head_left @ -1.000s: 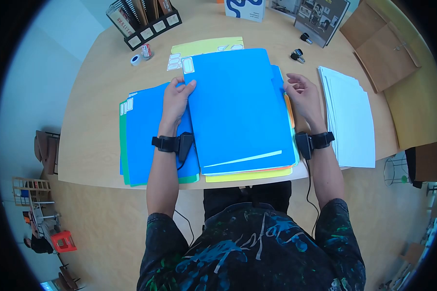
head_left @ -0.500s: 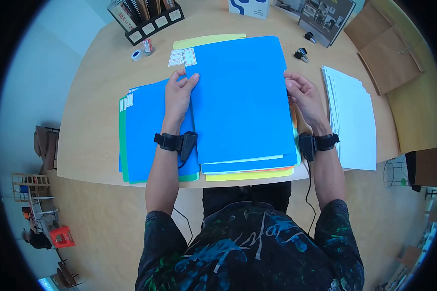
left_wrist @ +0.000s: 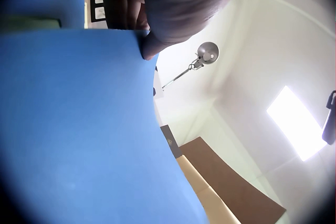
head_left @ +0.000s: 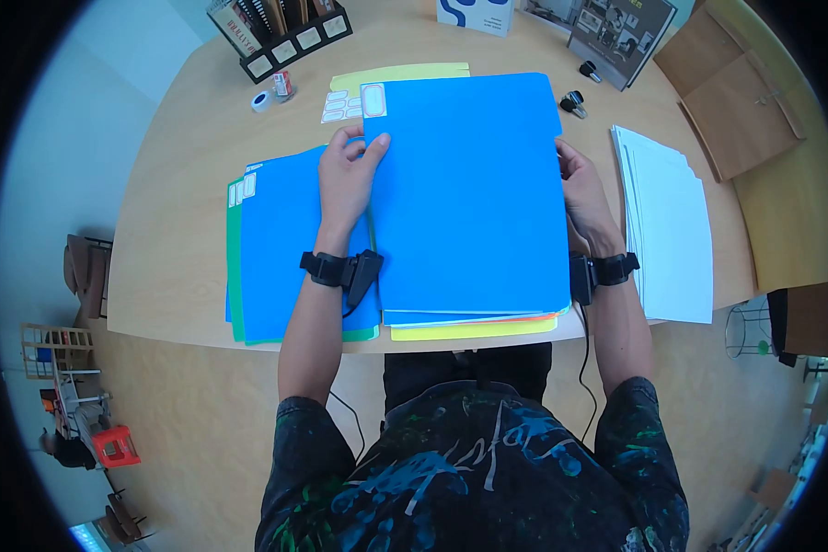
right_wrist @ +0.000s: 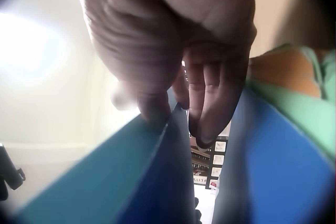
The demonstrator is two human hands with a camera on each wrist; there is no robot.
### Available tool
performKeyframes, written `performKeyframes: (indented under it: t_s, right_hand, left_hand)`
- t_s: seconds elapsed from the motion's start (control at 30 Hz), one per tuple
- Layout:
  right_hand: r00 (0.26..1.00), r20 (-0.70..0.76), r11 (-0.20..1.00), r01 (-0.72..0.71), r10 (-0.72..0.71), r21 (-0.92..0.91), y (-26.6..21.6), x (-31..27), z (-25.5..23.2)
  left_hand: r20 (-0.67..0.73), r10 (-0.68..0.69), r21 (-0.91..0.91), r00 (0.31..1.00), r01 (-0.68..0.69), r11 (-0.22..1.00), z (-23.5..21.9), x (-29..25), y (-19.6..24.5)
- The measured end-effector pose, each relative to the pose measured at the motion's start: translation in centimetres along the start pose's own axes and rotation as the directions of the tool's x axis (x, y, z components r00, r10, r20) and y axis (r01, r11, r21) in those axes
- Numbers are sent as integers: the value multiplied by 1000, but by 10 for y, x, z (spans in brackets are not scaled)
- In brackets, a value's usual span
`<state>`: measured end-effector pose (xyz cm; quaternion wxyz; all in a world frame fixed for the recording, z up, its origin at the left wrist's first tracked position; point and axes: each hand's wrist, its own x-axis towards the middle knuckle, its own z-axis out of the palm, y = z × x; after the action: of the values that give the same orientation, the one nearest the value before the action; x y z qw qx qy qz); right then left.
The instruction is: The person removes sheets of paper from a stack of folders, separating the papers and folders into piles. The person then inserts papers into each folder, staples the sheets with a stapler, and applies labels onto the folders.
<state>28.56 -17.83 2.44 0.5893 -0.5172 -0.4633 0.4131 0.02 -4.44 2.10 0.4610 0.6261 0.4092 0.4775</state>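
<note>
A blue file folder (head_left: 469, 202) with a white label at its top left corner is held over a stack of coloured folders. My left hand (head_left: 348, 179) pinches its left edge, thumb on the front; the left wrist view shows the thumb (left_wrist: 155, 45) pressing near the edge. On the opposite side, my right hand (head_left: 584, 198) grips the right edge, its fingertips partly hidden behind the folder. In the right wrist view, thumb and fingers close on that edge, above another blue folder (right_wrist: 286, 166). A yellow folder (head_left: 474, 332) peeks out at the stack's front.
Left of the stack lies a pile of blue and green folders (head_left: 285, 267); white paper (head_left: 667, 230) lies right. Behind are a label sheet (head_left: 338, 109), a tape roll (head_left: 261, 101), black clips (head_left: 573, 104), a desk organizer (head_left: 294, 46) and a standing book (head_left: 621, 41).
The blue folder has shifted right, over the rest of the stack. My right hand, earlier beside the stack, has taken hold of its right edge. My left hand keeps its pinch and moved right.
</note>
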Motion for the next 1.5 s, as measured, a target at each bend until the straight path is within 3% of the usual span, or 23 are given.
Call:
performKeyframes:
  t_s: [0.13,0.23,0.43,0.5,0.53,0.6,0.67,0.7,0.77,0.8,0.87,0.9,0.97,1.0,1.07,1.1,1.13,1.2,1.23,1.3,1.37,1.43,1.5]
  right_hand:
    - [998,3,996,-59,60,-71,-7,-4,-1]
    - [997,57,997,46,-43,-54,2,2,-11]
    - [996,76,998,-37,41,-50,0,-3,-31]
    - [986,-68,965,135,-154,-227,-17,-11,-39]
    - [970,-137,965,173,-202,-196,-35,-19,-41]
    - [964,-164,951,160,-208,-265,-59,-31,-89]
    - [910,-349,945,112,-222,-309,-87,-46,-128]
    - [874,-444,930,22,-196,-366,-86,-50,-169]
    - [773,-565,914,45,-288,-404,-86,-59,-207]
    - [775,-562,913,48,-289,-404,-79,-63,-234]
    - [776,-606,886,-147,-173,-440,-51,-72,-295]
    - [777,-605,886,-143,-176,-442,-37,-77,-319]
    - [748,-664,853,-335,-17,-399,-8,-86,-348]
    - [747,-665,855,-334,-17,-397,3,-90,-350]
    - [725,-688,693,-476,-39,-541,17,-94,-351]
    - [710,-704,577,-577,5,-578,19,-94,-354]
    - [710,-704,579,-576,5,-577,20,-94,-348]
    - [611,-725,176,-713,-318,-679,17,-91,-320]
    - [614,-723,178,-710,-317,-681,14,-86,-305]
    - [658,-517,182,-509,-548,-841,2,-73,-269]
    - [755,-475,509,-219,-452,-833,-19,-54,-205]
    - [861,-367,639,-64,-353,-766,-26,-34,-144]
    - [909,-309,731,-7,-279,-682,-20,-13,-90]
  left_hand:
    - [48,-55,-101,997,59,993,4,-2,6]
    - [88,-137,-144,987,148,978,2,-1,14]
    - [89,-29,-174,996,44,984,-6,-9,49]
    - [37,-13,-147,999,19,989,-24,-13,64]
    - [-11,8,-121,1000,-9,993,-36,-12,71]
    - [-65,35,-92,997,-41,995,-72,-10,81]
    - [-145,43,-42,988,-50,998,-117,-5,85]
    - [-144,43,-40,989,-49,998,-136,-1,82]
    - [-355,17,36,935,-5,999,-171,4,70]
    - [-359,18,36,933,-6,999,-190,6,58]
    - [-301,-88,200,950,153,968,-221,9,20]
    - [-303,-85,199,949,150,968,-231,8,3]
    - [-347,-170,353,922,297,887,-243,4,-29]
    - [-346,-167,355,923,294,887,-245,3,-41]
    - [-354,-231,477,906,387,789,-250,1,-63]
    - [-367,-193,577,910,385,720,-254,2,-73]
    - [-367,-190,578,910,384,720,-250,2,-68]
    - [-343,72,835,937,269,480,-226,-2,-48]
    - [-346,73,835,935,272,479,-214,-2,-39]
    - [-125,-29,588,992,98,803,-181,3,-19]
    - [52,-198,532,979,141,835,-124,2,16]
    - [144,-229,561,963,111,820,-70,1,28]
    - [182,-281,599,942,121,792,-32,16,17]
